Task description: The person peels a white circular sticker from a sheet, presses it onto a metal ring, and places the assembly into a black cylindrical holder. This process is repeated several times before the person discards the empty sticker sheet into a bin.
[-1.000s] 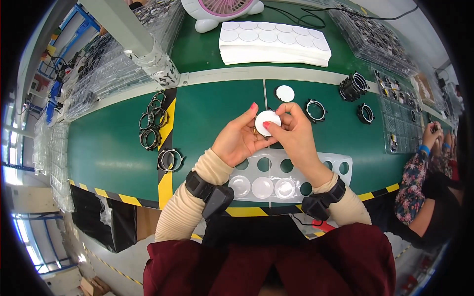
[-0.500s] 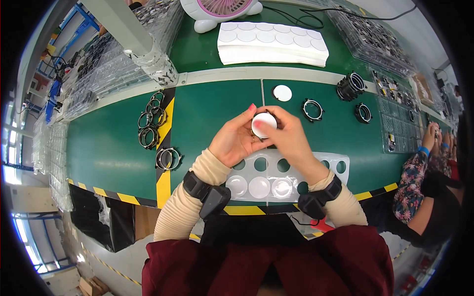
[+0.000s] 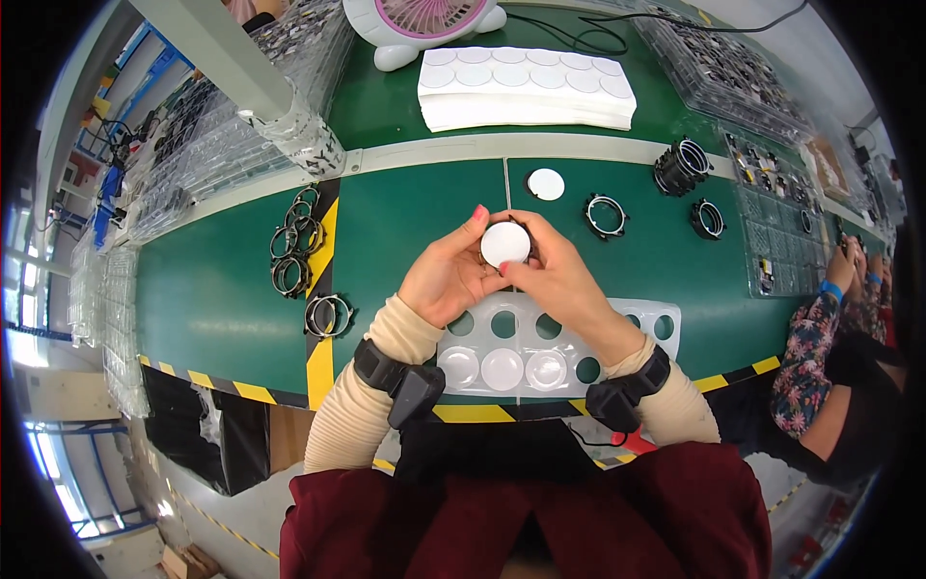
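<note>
Both hands hold one small round part [image 3: 505, 243] with a flat white face and a dark rim, above the middle of the green bench. My left hand [image 3: 442, 277] cups it from the left, thumb along its upper edge. From the right, my right hand [image 3: 564, 282] grips it, thumb at the lower edge of the white face. The fingers behind the part are mostly hidden. Below the hands lies a translucent plastic sheet [image 3: 524, 344] with round holes and pale discs [image 3: 502, 370]. A white disc [image 3: 546, 184] and a black ring [image 3: 588, 216] rest beyond my right hand.
Stacked black rings [image 3: 675, 176] and another ring [image 3: 699, 220] stand at the right, by a clear compartment tray [image 3: 767, 236]. More rings [image 3: 289, 275] lie left along the striped tape. Behind are white label sheets [image 3: 526, 113] and a fan [image 3: 395, 53]. A co-worker's arm [image 3: 810, 333] is far right.
My right thumb has slid from the middle of the white face to its lower edge, so the face now shows almost whole. The hands keep their hold, and the view has shifted slightly.
</note>
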